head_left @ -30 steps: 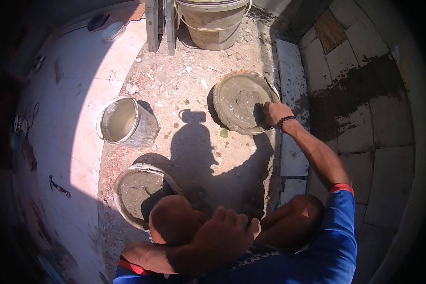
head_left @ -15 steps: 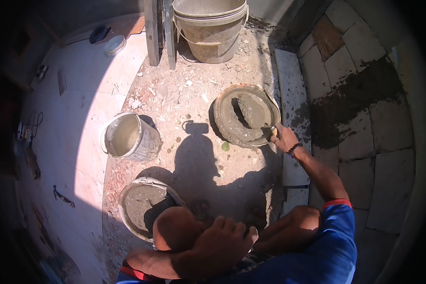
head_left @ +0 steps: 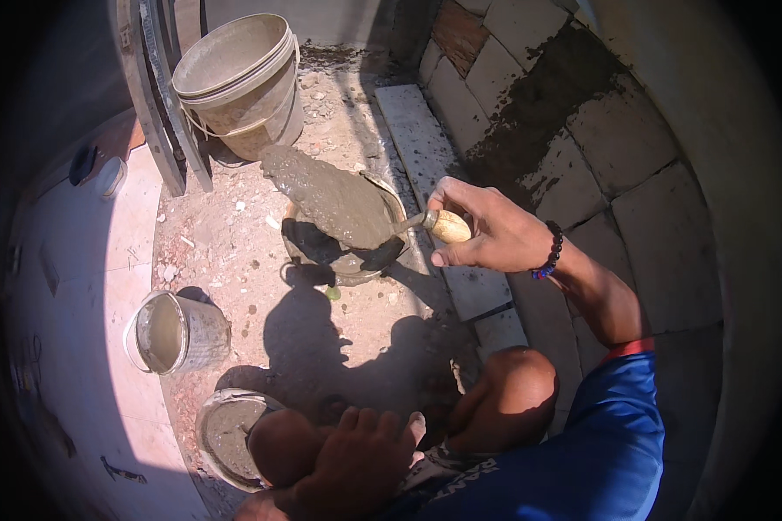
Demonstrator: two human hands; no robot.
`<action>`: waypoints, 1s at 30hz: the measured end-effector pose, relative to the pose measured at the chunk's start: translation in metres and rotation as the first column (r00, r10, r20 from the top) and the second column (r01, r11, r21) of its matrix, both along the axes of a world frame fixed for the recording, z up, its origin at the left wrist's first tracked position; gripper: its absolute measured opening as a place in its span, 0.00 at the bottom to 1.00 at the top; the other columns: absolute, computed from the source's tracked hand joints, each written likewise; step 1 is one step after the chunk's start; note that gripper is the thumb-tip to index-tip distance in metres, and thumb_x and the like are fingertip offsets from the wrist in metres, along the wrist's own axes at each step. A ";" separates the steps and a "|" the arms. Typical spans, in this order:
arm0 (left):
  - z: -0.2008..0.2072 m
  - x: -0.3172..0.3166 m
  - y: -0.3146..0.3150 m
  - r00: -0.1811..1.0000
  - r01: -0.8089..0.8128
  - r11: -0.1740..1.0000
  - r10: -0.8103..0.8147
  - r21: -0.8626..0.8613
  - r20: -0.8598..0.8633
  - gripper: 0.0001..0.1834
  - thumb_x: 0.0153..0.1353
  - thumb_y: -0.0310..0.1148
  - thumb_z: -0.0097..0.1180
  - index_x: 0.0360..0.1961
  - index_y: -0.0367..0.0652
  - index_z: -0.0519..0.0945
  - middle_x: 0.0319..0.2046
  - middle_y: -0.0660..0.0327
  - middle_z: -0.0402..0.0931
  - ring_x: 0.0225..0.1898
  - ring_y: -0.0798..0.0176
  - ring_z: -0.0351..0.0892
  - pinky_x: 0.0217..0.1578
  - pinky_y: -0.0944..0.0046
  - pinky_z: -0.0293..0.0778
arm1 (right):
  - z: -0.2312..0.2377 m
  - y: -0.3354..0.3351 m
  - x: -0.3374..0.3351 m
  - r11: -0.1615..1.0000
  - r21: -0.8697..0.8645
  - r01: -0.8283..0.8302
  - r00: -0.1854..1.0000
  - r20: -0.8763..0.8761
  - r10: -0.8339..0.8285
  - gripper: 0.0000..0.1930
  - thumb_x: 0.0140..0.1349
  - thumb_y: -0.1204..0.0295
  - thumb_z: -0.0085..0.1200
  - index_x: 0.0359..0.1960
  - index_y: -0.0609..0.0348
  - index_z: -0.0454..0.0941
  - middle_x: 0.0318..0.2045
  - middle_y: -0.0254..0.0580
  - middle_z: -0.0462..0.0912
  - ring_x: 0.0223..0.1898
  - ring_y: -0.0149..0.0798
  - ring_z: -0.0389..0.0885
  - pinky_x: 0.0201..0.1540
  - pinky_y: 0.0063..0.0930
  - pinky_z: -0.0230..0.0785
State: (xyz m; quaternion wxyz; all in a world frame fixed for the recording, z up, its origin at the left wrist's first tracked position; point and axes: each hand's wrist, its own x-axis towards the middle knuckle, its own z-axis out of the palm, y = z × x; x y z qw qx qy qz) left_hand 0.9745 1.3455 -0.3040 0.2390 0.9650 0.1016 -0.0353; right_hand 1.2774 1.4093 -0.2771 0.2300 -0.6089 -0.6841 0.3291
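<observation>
My right hand [head_left: 493,227] is wrapped round the pale wooden handle of a trowel [head_left: 450,227]. A thick load of wet grey mortar [head_left: 334,200] covers its blade, which is hidden beneath. The trowel is raised above a round mortar tub [head_left: 397,201] and partly covers it. My left hand [head_left: 356,460] lies over my left knee, fingers loosely stretched and holding nothing. Beside that knee stands another round container of grey mortar [head_left: 228,431], partly hidden by my leg.
A small whitish bucket [head_left: 182,334] stands on the rubble-strewn ground to the left. Farther off are a large dirty bucket [head_left: 243,95] and upright wooden posts [head_left: 152,95]. Wall tiles [head_left: 573,165] smeared with mortar rise on the right, above a pale slab [head_left: 443,191]. A hammer-like tool [head_left: 123,471] lies lower left.
My right hand has lifted the trowel out of the tub, bringing up a large load of mortar. The view has turned toward the right. My left hand stays by my knee.
</observation>
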 end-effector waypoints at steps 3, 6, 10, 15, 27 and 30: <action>0.002 -0.001 -0.003 1.000 -0.016 1.000 0.015 -0.011 -0.003 0.26 0.58 0.46 0.58 0.52 0.40 0.75 0.31 0.55 0.73 0.35 0.54 0.75 0.44 0.55 0.69 | 0.017 -0.019 0.004 0.998 0.028 -0.047 0.978 -0.200 0.052 0.19 0.54 0.72 0.65 0.45 0.62 0.72 0.28 0.38 0.80 0.30 0.30 0.77 0.36 0.27 0.70; -0.006 -0.006 -0.003 0.999 -0.033 0.999 0.032 -0.013 -0.008 0.25 0.59 0.45 0.57 0.53 0.39 0.74 0.32 0.55 0.74 0.36 0.54 0.75 0.43 0.55 0.69 | -0.002 -0.037 0.029 0.996 -0.080 0.048 0.920 -0.384 -0.075 0.20 0.57 0.72 0.63 0.50 0.64 0.73 0.27 0.35 0.79 0.26 0.29 0.76 0.30 0.24 0.70; -0.019 -0.006 -0.005 0.998 0.006 0.999 -0.004 -0.039 0.060 0.25 0.60 0.43 0.55 0.54 0.38 0.73 0.32 0.55 0.75 0.35 0.54 0.77 0.40 0.55 0.70 | -0.041 -0.088 0.133 0.730 -0.267 0.629 0.776 0.150 -0.613 0.22 0.61 0.71 0.55 0.57 0.64 0.71 0.24 0.33 0.76 0.20 0.25 0.71 0.21 0.23 0.65; -0.009 -0.008 -0.004 1.000 -0.013 0.997 0.013 -0.077 0.005 0.25 0.59 0.42 0.57 0.53 0.37 0.73 0.32 0.54 0.75 0.35 0.54 0.76 0.41 0.55 0.70 | 0.033 -0.149 0.201 0.476 0.400 0.784 0.453 0.156 -0.878 0.23 0.63 0.68 0.54 0.59 0.63 0.69 0.41 0.37 0.75 0.28 0.25 0.72 0.24 0.25 0.67; -0.023 -0.002 -0.010 0.996 -0.093 0.994 0.093 -0.058 -0.008 0.24 0.59 0.41 0.58 0.53 0.40 0.72 0.34 0.51 0.77 0.36 0.50 0.78 0.41 0.52 0.72 | -0.090 0.004 0.026 0.991 0.002 0.134 0.590 0.804 -0.081 0.14 0.60 0.72 0.51 0.47 0.62 0.76 0.35 0.59 0.81 0.36 0.54 0.83 0.39 0.42 0.77; -0.022 -0.012 -0.012 0.989 -0.144 0.989 0.145 -0.043 0.023 0.23 0.59 0.39 0.56 0.54 0.40 0.72 0.33 0.52 0.76 0.36 0.50 0.78 0.41 0.51 0.72 | -0.128 0.057 0.030 0.992 0.124 0.019 0.481 0.869 -0.117 0.12 0.60 0.71 0.50 0.45 0.60 0.75 0.36 0.58 0.80 0.36 0.56 0.82 0.40 0.47 0.76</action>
